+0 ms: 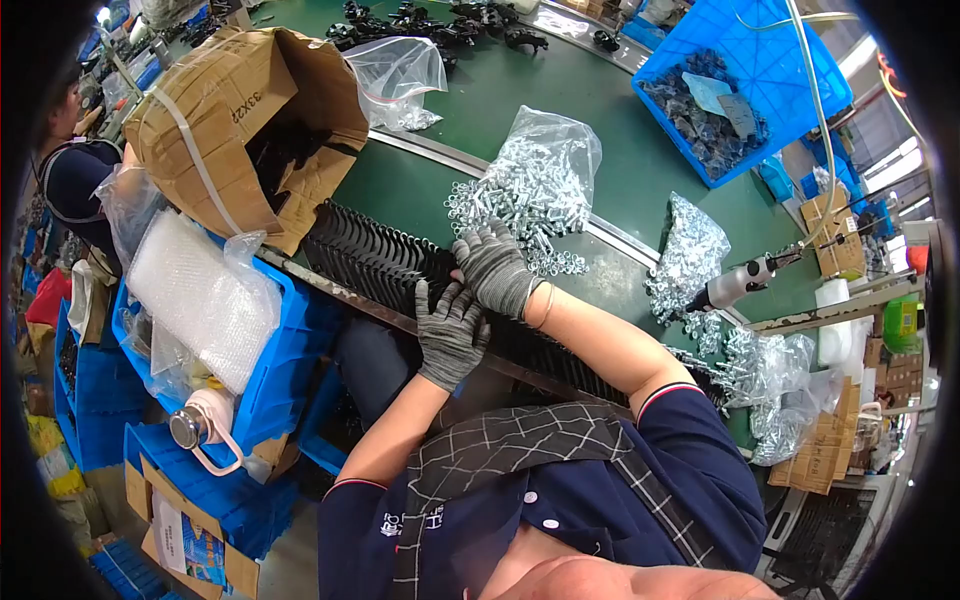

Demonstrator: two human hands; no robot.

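Both my hands wear grey striped knit gloves and meet at a long row of black, closely stacked parts [375,250] along the near table edge. My left hand [450,338] lies against the row with its fingers stretched forward and apart. Just beyond it, my right hand [497,272] reaches over the row, fingers extended and slightly bent. Its fingertips are beside a heap of small silvery metal sleeves [535,185], which spills from a clear plastic bag. No held part shows in either hand; the undersides of the fingers are hidden.
An open cardboard box [215,125] tilts at the left. Blue crates [265,340] stand below it, one carrying bubble wrap [205,300] and a pink bottle [205,420]. A power driver [735,285] lies right, near bagged metal parts [690,245]. A blue bin [790,90] stands behind.
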